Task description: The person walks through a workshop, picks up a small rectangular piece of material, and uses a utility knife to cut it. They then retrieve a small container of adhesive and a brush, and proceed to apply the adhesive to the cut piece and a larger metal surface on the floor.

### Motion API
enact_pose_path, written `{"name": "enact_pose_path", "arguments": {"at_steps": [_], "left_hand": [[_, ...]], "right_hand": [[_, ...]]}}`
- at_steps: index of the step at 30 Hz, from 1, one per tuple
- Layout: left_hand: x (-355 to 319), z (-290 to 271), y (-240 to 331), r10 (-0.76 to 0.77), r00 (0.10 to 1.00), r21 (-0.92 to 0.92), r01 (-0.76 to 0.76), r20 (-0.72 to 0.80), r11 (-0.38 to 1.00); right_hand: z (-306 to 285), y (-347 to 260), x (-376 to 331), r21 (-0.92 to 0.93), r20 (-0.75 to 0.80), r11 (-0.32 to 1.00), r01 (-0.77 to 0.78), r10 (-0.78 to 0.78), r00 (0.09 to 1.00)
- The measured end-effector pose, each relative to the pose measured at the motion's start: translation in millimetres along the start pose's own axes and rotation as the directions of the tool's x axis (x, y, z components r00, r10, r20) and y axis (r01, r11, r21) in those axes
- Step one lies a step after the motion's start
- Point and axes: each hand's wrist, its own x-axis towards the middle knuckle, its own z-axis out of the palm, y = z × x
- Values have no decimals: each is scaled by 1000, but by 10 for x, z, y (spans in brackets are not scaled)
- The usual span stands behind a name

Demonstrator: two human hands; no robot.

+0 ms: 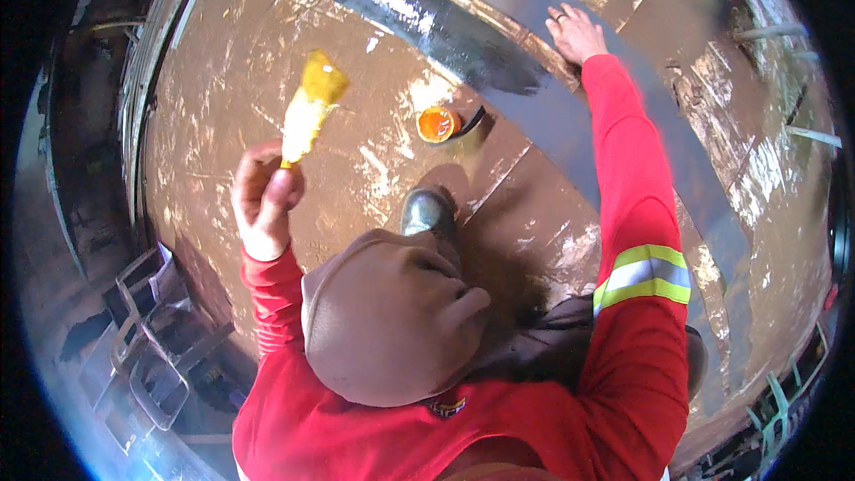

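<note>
My left hand [268,200] is closed around the narrow end of a yellow flat-ended tool [308,111]. Its broad yellow tip points up and away, and its middle glares nearly white; whether it is a brush or a scraper I cannot tell. Far to the right, my right hand [575,34] leans on the long grey strip [557,136], fingers apart, a dark ring on one. Left of that hand lies a glossy, wet-looking dark patch [436,31]. Between my hands stands a small round orange container [437,125], with a black strip-like piece [472,122] beside it.
Brown, scuffed flooring [356,187] with pale worn patches spreads around me. My boot [429,211] is planted just below the orange container. Metal frames [156,347] stand at the lower left, and more bars [779,410] show at the lower right.
</note>
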Motion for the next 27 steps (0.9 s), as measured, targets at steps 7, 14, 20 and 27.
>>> {"name": "enact_pose_path", "arguments": {"at_steps": [7, 14, 20, 27], "left_hand": [[1247, 36, 298, -1, 986, 194, -32, 165, 980], [3125, 891, -658, -1, 905, 479, -224, 425, 849], [3993, 1303, -1275, -143, 921, 882, -289, 362, 372], [4344, 1286, -1118, -54, 921, 907, -389, 385, -165]], "right_hand": [[-238, -64, 111, -50, 39, 999, -5, 7, 999], [-143, -168, 279, -11, 104, 990, 139, -137, 985], [-227, -238, 203, 24, 213, 994, 106, -109, 971], [-390, -329, 239, 19, 303, 994, 103, -104, 947]]}}
